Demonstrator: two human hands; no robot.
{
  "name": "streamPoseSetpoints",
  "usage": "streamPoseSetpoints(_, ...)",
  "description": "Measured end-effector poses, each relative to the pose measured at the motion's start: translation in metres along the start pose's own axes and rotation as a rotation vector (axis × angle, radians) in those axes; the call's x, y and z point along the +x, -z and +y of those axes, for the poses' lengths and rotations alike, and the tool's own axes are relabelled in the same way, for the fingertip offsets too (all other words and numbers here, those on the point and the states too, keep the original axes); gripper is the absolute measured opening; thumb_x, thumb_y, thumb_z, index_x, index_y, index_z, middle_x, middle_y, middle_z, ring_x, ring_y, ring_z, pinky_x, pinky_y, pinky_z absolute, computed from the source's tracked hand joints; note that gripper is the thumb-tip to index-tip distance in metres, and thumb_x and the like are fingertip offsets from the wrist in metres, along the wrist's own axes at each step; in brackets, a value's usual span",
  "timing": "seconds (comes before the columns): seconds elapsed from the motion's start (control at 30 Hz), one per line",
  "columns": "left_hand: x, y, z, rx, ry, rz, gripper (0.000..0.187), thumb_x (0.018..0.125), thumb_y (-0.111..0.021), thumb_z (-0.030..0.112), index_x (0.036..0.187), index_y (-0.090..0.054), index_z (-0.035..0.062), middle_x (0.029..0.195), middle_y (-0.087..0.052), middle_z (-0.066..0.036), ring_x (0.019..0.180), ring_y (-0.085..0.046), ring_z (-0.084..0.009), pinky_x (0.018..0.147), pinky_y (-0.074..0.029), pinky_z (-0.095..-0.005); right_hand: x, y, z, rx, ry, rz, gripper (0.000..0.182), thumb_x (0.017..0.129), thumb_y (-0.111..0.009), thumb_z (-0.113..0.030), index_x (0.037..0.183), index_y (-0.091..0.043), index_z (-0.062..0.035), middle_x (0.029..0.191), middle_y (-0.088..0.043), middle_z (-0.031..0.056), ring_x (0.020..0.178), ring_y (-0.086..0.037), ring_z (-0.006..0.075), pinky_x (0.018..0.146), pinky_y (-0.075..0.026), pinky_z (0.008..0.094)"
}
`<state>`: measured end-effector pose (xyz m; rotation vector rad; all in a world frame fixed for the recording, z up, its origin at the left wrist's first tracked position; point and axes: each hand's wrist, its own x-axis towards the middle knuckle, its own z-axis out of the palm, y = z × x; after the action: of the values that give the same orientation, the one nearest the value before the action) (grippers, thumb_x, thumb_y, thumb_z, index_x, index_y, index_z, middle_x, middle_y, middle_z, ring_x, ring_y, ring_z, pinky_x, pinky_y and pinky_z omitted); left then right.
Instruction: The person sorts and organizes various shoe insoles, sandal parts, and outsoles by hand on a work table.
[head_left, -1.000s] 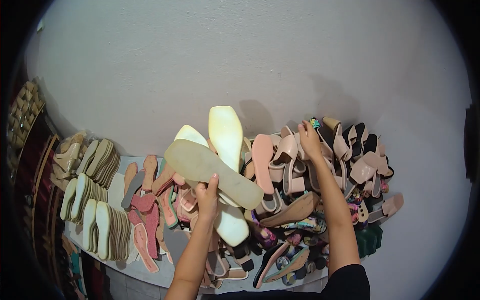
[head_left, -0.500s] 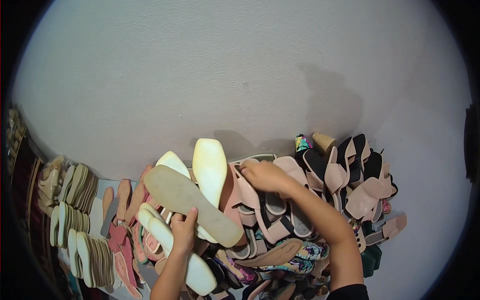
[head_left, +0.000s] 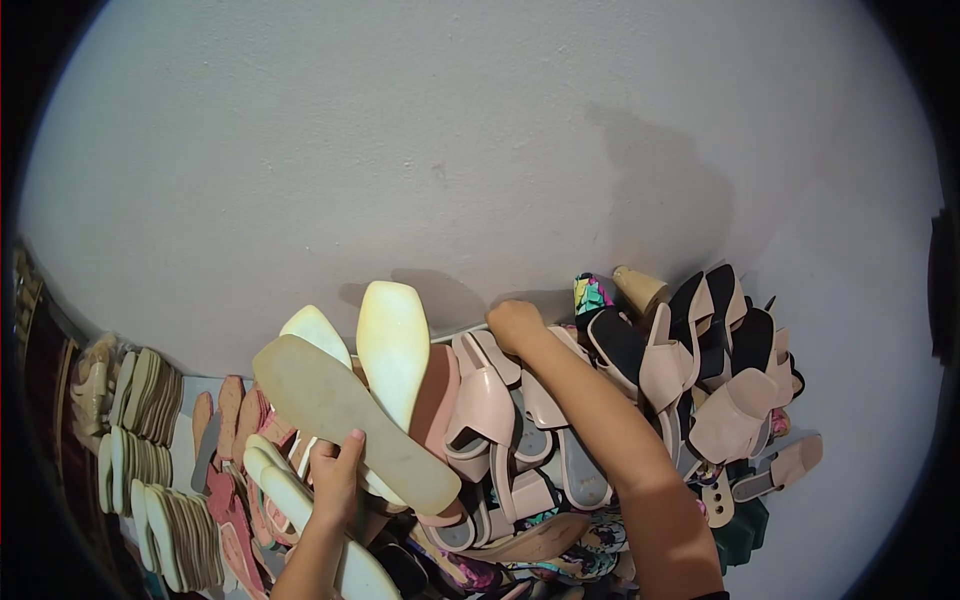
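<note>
My left hand is closed on a flat beige sole, its thumb on the sole's lower edge. Two cream soles, one upright and one partly covered, stand behind it. My right hand is at the back edge of the pile by the wall, its fingers curled down; what they hold, if anything, is hidden. Pink sandals lie just below and left of the right hand, with a pink sole beside them.
Stacks of cream soles and beige soles stand at the left, near pink cut pieces. Black and pink sandals crowd the right, with a wooden heel behind. The grey wall rises behind the pile.
The view has shifted slightly. My right hand has moved off the pink sandals to the back edge by the wall. My left hand still holds the beige sole.
</note>
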<state>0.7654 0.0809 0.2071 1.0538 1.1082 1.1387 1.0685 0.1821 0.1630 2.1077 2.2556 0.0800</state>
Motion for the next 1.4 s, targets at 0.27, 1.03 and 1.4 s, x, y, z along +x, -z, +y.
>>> streamPoseSetpoints(0.27,0.003,0.010,-0.006,0.031,0.037,-0.050,0.026,0.082,-0.058,0.016,0.098,-0.054,-0.0045,0.091,-0.059,-0.008,0.081,-0.054,-0.0124,0.073,-0.042,-0.0253,0.000,-0.013,-0.025,-0.144,-0.071,0.107,0.017,0.075,-0.050,-0.012,0.079,-0.065,-0.0061,0.083,-0.062,0.0130,0.079,-0.060,0.0238,0.067,-0.045,0.0355)
streamPoseSetpoints(1.03,0.000,0.024,-0.016,-0.242,0.016,-0.066,0.027,0.083,-0.057,0.013,0.102,-0.052,-0.0053,0.098,-0.058,-0.010,0.086,-0.054,-0.0146,0.078,-0.042,-0.0270,-0.030,0.105,-0.035,-0.014,0.064,0.900,0.015,0.070,-0.050,-0.008,0.084,-0.057,-0.0084,0.079,-0.054,0.0067,0.083,-0.050,0.0242,0.076,-0.038,0.0376)
streamPoseSetpoints(1.4,-0.048,0.094,0.014,-0.315,-0.155,0.023,0.029,0.081,-0.058,0.013,0.102,-0.052,-0.0062,0.096,-0.058,-0.009,0.084,-0.055,-0.0132,0.077,-0.043,-0.0267,-0.140,0.084,-0.013,1.356,-0.141,0.759,0.027,0.089,-0.037,-0.007,0.115,-0.043,-0.0080,0.110,-0.054,0.0145,0.105,-0.049,0.0333,0.093,-0.038,0.0403)
